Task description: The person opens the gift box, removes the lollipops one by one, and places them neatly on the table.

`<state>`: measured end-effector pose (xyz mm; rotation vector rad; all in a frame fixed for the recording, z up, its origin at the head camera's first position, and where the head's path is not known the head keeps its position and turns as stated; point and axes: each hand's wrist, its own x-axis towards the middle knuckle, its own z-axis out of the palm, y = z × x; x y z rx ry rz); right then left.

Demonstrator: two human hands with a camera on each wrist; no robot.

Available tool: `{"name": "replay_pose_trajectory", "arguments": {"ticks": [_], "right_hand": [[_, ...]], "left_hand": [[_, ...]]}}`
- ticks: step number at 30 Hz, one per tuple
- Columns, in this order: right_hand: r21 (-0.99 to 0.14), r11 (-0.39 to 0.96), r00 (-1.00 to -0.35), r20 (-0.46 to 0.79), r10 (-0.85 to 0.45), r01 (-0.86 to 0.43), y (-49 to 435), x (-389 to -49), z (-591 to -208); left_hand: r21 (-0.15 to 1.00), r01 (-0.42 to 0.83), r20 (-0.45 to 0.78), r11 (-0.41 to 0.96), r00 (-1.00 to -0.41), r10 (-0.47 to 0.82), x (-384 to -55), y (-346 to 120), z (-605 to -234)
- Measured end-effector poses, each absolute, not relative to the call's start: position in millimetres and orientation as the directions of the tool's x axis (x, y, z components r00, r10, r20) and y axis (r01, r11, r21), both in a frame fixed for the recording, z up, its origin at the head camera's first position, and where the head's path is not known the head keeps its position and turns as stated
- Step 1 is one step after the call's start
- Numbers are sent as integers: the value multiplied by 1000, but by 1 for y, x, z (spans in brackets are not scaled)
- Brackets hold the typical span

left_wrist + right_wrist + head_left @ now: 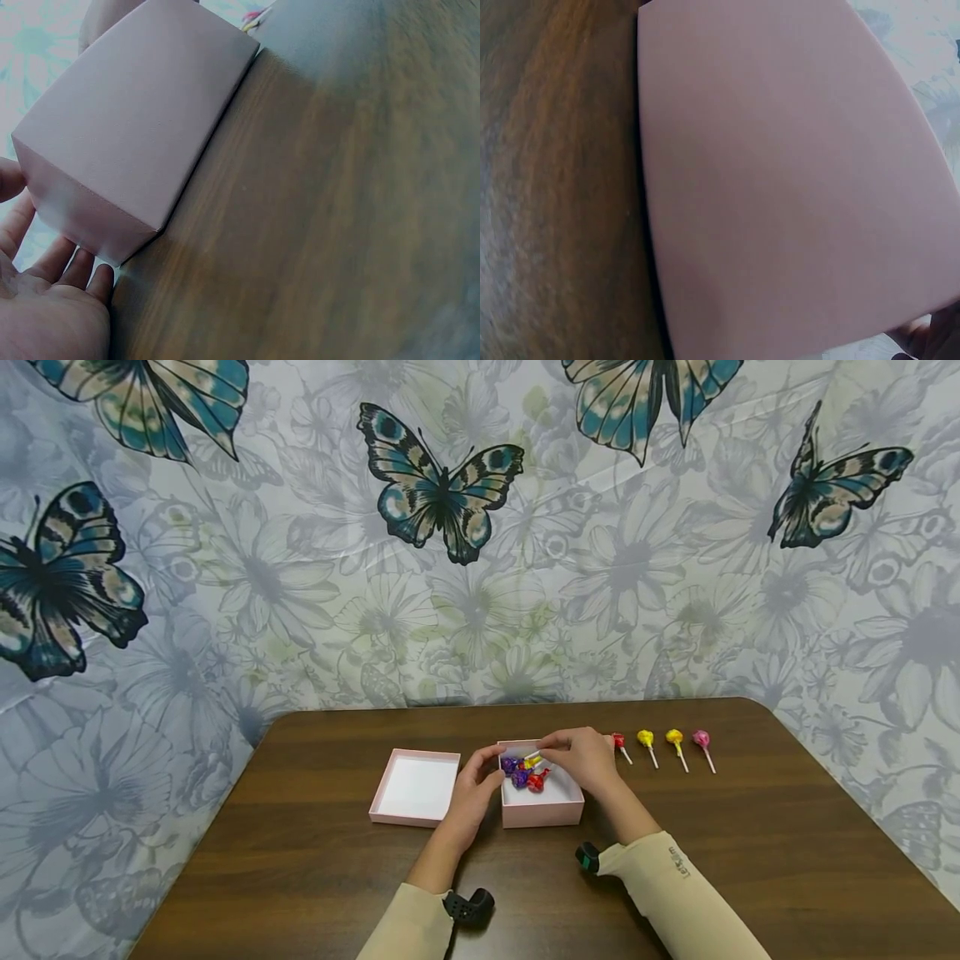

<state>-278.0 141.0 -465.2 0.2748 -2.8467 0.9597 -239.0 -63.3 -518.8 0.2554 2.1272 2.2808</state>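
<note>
An open pink box [542, 815] with a white inside stands on the table, holding several wrapped lollipops: purple ones [519, 778], a red one [536, 782] and a yellow one [532, 762]. My left hand [471, 793] grips the box's left wall, thumb at the rim and fingers along the outside; the left wrist view shows these fingers [56, 259] against the pink side. Over the box's back right part, my right hand [585, 760] pinches a lollipop's white stick between thumb and index finger. In the right wrist view the box's side [795, 180] hides most of that hand.
Left of the box lies its pink lid [414, 785], white inside facing up. Right of the right hand, a row of lollipops lies on the brown table [330, 877]: red [618, 741], two yellow [646, 738] and pink [701, 738]. A butterfly-patterned cloth [480, 635] hangs behind.
</note>
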Motion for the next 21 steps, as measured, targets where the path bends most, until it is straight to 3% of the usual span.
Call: {"name": "replay_pose_trajectory", "arguments": {"ticks": [21], "right_hand": [[-679, 704, -976, 192, -104, -209, 143, -279, -473]], "left_hand": [[992, 104, 111, -68, -988, 109, -238, -63, -517]]}}
